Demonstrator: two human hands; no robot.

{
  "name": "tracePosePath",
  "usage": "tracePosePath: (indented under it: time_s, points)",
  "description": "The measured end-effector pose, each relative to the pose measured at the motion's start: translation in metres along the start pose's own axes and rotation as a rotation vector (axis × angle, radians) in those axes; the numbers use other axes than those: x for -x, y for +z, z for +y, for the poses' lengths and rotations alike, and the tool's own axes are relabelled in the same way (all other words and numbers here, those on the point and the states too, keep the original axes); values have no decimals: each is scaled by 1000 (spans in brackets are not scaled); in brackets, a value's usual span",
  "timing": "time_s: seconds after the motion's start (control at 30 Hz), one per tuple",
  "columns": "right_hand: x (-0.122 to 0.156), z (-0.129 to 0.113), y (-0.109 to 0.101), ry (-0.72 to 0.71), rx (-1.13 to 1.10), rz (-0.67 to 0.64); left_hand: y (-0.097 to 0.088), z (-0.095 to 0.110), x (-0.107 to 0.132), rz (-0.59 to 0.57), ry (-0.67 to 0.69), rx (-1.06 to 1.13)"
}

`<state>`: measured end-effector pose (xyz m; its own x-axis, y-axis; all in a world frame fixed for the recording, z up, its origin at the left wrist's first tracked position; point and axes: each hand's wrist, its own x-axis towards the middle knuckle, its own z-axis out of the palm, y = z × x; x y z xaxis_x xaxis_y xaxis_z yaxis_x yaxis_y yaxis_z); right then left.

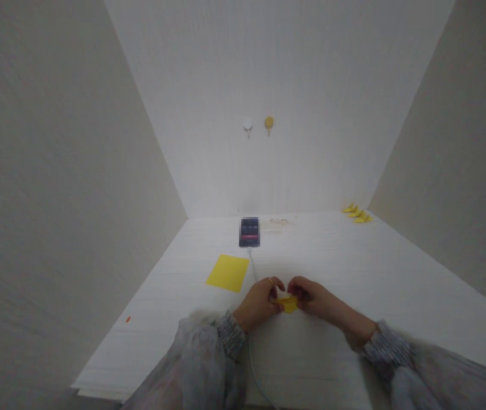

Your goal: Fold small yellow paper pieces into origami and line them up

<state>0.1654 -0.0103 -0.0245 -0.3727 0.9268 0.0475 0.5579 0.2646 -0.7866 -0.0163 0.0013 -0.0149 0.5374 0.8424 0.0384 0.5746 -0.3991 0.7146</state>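
Note:
A small folded piece of yellow paper sits between my two hands, just above the white desk. My left hand pinches its left side, fingers curled, a ring on one finger. My right hand pinches its right side with fingers closed. Both hands meet near the middle of the desk, close to me. Most of the paper is hidden by my fingers.
A flat yellow paper sheet lies left of my hands. A phone with a white cable lies farther back. Several folded yellow pieces sit in the back right corner. Two wall hooks hang above. Walls enclose three sides.

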Motion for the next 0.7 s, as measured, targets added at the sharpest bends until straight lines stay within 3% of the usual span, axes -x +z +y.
tracePosePath:
  time_s: [0.27, 0.43, 0.53, 0.7]
  points:
    - [6, -4, -14, -234, 173, -42, -1, -3, 4, -22, 174, -50]
    - [8, -16, -15, -279, 218, -68, 1, -6, 2, -10, 151, -86]
    - [7, -17, -12, -262, 211, -55, 3, -7, 1, 12, 144, -78]
    - [6, -11, -1, -82, 212, 35, 4, -5, 3, 83, 174, -26]
